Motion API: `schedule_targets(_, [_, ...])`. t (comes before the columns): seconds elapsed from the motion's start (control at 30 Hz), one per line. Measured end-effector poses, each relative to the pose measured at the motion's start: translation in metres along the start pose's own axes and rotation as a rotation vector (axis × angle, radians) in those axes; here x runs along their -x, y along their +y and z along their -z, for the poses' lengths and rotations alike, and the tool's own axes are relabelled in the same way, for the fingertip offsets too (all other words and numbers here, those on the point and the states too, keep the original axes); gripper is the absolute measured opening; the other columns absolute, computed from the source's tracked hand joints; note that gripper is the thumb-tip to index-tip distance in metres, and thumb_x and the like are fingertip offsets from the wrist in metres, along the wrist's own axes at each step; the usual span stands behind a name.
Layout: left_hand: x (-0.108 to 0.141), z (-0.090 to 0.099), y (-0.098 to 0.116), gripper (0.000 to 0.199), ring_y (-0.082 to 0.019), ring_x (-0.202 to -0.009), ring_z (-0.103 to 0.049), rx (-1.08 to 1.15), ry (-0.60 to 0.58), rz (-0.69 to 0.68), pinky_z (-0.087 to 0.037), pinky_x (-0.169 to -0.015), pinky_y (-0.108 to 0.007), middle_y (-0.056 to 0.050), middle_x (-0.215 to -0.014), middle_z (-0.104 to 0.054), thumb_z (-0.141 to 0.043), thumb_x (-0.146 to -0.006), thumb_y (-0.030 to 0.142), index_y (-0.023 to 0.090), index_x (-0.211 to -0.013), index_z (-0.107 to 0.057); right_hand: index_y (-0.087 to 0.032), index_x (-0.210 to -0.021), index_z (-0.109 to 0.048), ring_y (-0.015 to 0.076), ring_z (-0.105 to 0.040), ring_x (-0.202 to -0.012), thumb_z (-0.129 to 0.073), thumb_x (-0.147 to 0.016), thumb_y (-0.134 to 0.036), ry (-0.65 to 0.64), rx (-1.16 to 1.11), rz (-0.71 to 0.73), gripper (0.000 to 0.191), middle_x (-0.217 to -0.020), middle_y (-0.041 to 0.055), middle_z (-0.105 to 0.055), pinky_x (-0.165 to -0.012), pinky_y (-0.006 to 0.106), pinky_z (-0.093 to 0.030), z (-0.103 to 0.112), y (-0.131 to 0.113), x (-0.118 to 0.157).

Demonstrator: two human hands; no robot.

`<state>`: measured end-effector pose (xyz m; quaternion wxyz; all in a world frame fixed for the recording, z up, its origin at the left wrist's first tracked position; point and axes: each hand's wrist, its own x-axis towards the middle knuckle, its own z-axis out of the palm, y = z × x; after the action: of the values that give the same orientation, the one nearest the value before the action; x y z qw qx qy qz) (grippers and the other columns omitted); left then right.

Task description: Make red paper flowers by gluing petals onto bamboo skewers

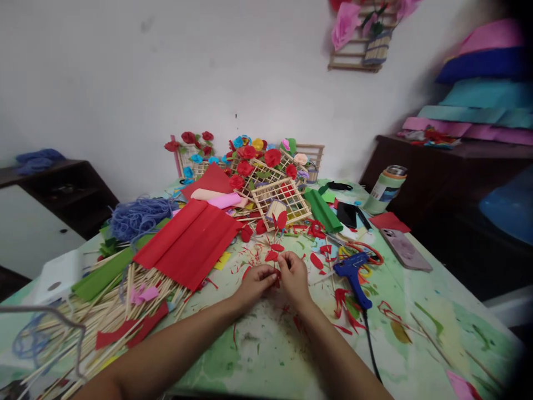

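My left hand (pixel 256 284) and my right hand (pixel 295 276) meet over the middle of the table, fingertips pinched together. Between them is a small piece of red paper (pixel 276 279), mostly hidden by the fingers. Just beyond the fingertips are red paper petals (pixel 271 255), with loose red scraps around. To the right of my right hand lies a blue glue gun (pixel 353 272) with a black cord. Left of my left hand a large red crepe paper sheet (pixel 189 241) rests on a heap of thin wooden sticks (pixel 104 328).
Stick lattices (pixel 283 203) with paper flowers (pixel 250 153) stand at the back. Blue yarn (pixel 139 219) and a white box (pixel 58 278) are on the left. A green paper roll (pixel 323 210), a bottle (pixel 385 190) and a phone (pixel 405 249) are on the right.
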<state>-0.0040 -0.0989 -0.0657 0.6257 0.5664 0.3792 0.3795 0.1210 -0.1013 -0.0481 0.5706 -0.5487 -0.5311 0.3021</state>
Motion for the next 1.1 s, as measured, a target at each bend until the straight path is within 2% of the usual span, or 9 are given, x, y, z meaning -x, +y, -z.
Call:
schedule_targets(0.17, [0.0003,0.0002,0.0015,0.037,-0.009,-0.050,-0.047,-0.027,-0.013,-0.013,-0.033,-0.049,-0.021,0.000,-0.057,-0.055,-0.064,-0.072,0.049,0.012,-0.070,-0.059,-0.020,-0.071,-0.053,0.0149,-0.050,-0.063,-0.047,-0.082,-0.032,-0.051,0.016,-0.005,0.018,-0.065,-0.0010,-0.055,-0.061,0.027,-0.039,-0.0020,0.0033,0.0029])
schedule_targets(0.47, [0.0001,0.0013,0.0000,0.038,-0.008,-0.053,-0.042,-0.062,0.010,-0.056,-0.031,-0.051,-0.021,0.001,-0.057,-0.050,-0.063,-0.072,0.049,0.012,-0.068,-0.059,-0.019,-0.075,-0.054,0.0167,-0.052,-0.068,-0.046,-0.083,-0.029,-0.025,0.058,0.026,0.015,-0.070,0.0015,-0.058,-0.066,0.028,-0.040,-0.0009,-0.0028,0.0074])
schedule_targets(0.73, [0.0002,0.0030,0.0015,0.036,-0.010,-0.058,-0.045,-0.088,0.003,-0.082,-0.034,-0.056,-0.022,0.000,-0.061,-0.053,-0.062,-0.073,0.048,0.012,-0.069,-0.060,-0.019,-0.075,-0.054,0.0174,-0.054,-0.070,-0.046,-0.082,-0.027,-0.010,0.081,0.050,0.014,-0.073,0.0031,-0.060,-0.068,0.028,-0.040,-0.0008,-0.0039,0.0080])
schedule_targets(1.1, [0.0020,-0.0008,0.0065,0.041,-0.009,-0.053,-0.041,-0.150,-0.005,-0.047,-0.032,-0.052,-0.022,0.001,-0.055,-0.050,-0.063,-0.070,0.053,0.013,-0.063,-0.059,-0.019,-0.073,-0.056,0.0163,-0.052,-0.067,-0.048,-0.082,-0.029,-0.042,0.030,0.034,0.015,-0.069,0.0013,-0.059,-0.064,0.028,-0.040,-0.0012,-0.0004,0.0098])
